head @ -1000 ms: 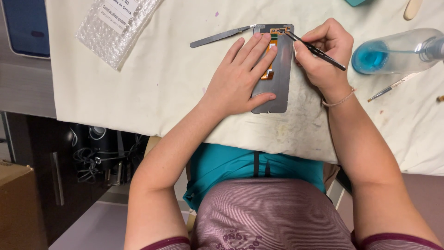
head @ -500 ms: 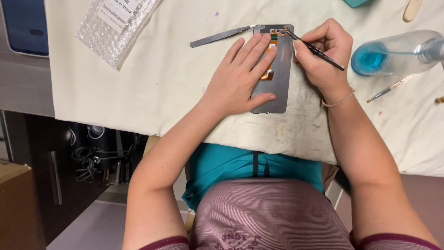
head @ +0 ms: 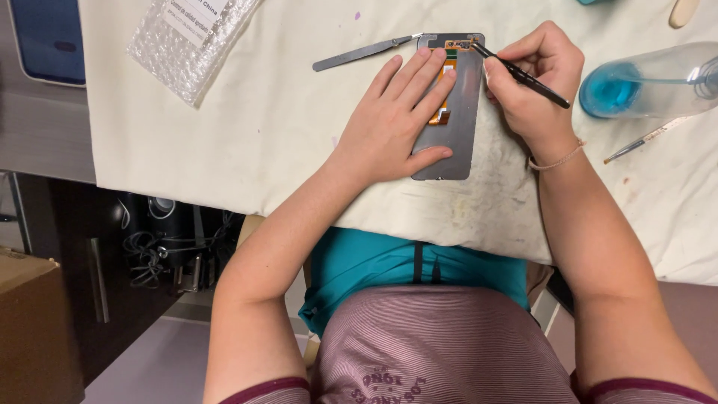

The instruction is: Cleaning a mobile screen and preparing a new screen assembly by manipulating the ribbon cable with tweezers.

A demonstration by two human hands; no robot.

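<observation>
With the work seemingly midway, the left hand point(head: 393, 123) lies flat and open, pinning the grey phone screen panel point(head: 458, 112) on the cloth-covered counter point(head: 262, 135), while the right hand point(head: 535, 82) pinches black tweezers point(head: 516, 71) at its top-edge connector, spare tweezers point(head: 363, 52) unused nearby.

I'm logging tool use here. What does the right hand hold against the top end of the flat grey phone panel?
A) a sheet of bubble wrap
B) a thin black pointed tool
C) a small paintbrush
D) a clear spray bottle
B: the right hand pinches a thin black pointed tool, its tip at the top end of the flat grey phone panel.
</observation>
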